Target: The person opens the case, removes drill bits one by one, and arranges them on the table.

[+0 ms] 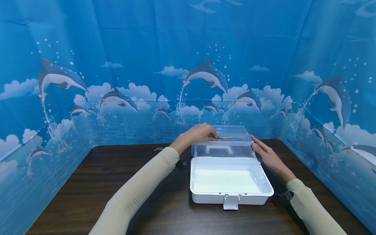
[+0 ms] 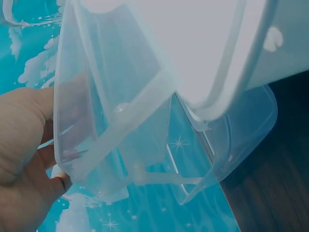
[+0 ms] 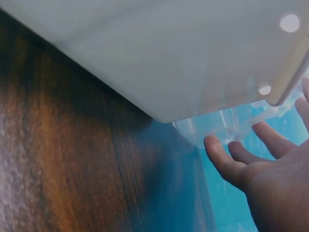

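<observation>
A white storage box [image 1: 232, 195] stands with its clear hinged trays [image 1: 232, 130] raised at the back. My left hand [image 1: 201, 133] reaches over the raised tray's left end with fingers curled. Slim metal tools [image 1: 225, 138] extend right from its fingertips, which appear to pinch them; their exact kind is too small to tell. In the left wrist view, the left hand [image 2: 21, 150] is partly behind the clear tray wall [image 2: 60, 116]. Fingers extended, my right hand [image 1: 270, 158] touches the tray's right end. The right wrist view shows the right hand [image 3: 275, 169] spread near the tray.
More thin metal tools [image 1: 159, 149] lie on the dark wood table [image 1: 88, 192], partly hidden by the left forearm. A white latch [image 1: 231, 202] hangs from the box's front. A blue dolphin-print curtain [image 1: 147, 65] surrounds the table at the back and sides.
</observation>
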Demonstrator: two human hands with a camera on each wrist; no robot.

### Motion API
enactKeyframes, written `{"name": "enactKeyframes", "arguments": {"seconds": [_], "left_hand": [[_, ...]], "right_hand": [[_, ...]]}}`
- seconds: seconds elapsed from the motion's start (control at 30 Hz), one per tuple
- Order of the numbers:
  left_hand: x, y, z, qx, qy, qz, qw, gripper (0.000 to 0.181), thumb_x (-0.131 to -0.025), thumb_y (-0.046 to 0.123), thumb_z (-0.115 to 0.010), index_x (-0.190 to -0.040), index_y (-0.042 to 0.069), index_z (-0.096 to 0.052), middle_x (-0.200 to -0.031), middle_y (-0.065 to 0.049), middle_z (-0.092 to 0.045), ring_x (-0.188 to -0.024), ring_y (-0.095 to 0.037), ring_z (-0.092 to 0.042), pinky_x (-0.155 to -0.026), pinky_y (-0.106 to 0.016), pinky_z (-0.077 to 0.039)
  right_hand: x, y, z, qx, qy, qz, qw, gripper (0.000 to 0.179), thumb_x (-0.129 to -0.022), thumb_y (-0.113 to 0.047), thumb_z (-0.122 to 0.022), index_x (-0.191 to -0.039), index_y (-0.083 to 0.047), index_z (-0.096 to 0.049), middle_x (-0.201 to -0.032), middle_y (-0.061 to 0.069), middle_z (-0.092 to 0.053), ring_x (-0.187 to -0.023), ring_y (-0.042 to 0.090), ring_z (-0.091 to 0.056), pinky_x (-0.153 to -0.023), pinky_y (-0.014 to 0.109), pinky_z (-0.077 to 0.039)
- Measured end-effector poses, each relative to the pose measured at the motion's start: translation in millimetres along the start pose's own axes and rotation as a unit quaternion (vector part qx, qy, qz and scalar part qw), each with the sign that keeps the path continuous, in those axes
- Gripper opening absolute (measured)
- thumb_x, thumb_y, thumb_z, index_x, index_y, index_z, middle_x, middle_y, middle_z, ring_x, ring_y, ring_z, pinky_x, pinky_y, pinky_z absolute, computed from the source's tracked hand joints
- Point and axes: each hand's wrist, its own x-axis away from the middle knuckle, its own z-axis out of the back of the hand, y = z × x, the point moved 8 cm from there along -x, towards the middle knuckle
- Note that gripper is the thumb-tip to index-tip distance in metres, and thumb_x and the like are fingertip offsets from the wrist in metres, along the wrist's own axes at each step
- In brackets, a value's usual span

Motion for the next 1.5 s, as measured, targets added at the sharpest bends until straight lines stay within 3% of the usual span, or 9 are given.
{"name": "enactKeyframes", "arguments": {"seconds": [0.63, 0.9, 1.13, 1.5], "left_hand": [[-3.1, 0.4, -3.1, 0.037, 0.018, -0.008, 0.9991, 0.015, -0.102, 0.017, -0.066, -0.111, 0.014, -0.077, -0.101, 0.003, -0.07, -0.089, -0.005, -0.063, -0.078, -0.021, -0.05], [1.6, -1.4, 0.2, 0.062, 0.042, -0.013, 0.9971, 0.013, -0.102, 0.016, -0.066, -0.108, 0.013, -0.076, -0.098, 0.003, -0.07, -0.086, -0.006, -0.063, -0.077, -0.022, -0.051], [5.1, -8.5, 2.4, 0.088, 0.059, 0.004, 0.9943, 0.011, -0.101, 0.017, -0.068, -0.104, 0.015, -0.078, -0.092, 0.006, -0.07, -0.082, -0.005, -0.063, -0.074, -0.024, -0.052], [13.4, -13.1, 9.4, 0.067, 0.084, 0.029, 0.9937, 0.014, -0.102, 0.022, -0.066, -0.104, 0.017, -0.079, -0.092, 0.008, -0.069, -0.08, -0.006, -0.061, -0.07, -0.027, -0.051]], "right_hand": [[1.6, 0.3, 1.5, -0.005, -0.002, -0.005, 1.0, 0.066, -0.109, -0.048, -0.042, -0.165, -0.028, -0.014, -0.169, 0.015, -0.007, -0.148, 0.052, -0.012, -0.103, 0.073, -0.025], [-1.0, 2.5, 1.1, -0.006, -0.001, -0.001, 1.0, 0.066, -0.109, -0.049, -0.042, -0.165, -0.029, -0.015, -0.169, 0.015, -0.008, -0.148, 0.051, -0.012, -0.103, 0.072, -0.026], [-0.7, 1.4, 0.6, 0.001, 0.0, -0.001, 1.0, 0.066, -0.108, -0.05, -0.042, -0.165, -0.03, -0.015, -0.169, 0.015, -0.008, -0.148, 0.052, -0.013, -0.103, 0.074, -0.026], [1.2, -1.8, 0.1, 0.005, -0.001, -0.003, 1.0, 0.067, -0.109, -0.049, -0.042, -0.165, -0.028, -0.012, -0.168, 0.016, -0.007, -0.147, 0.053, -0.012, -0.102, 0.074, -0.026]]}}
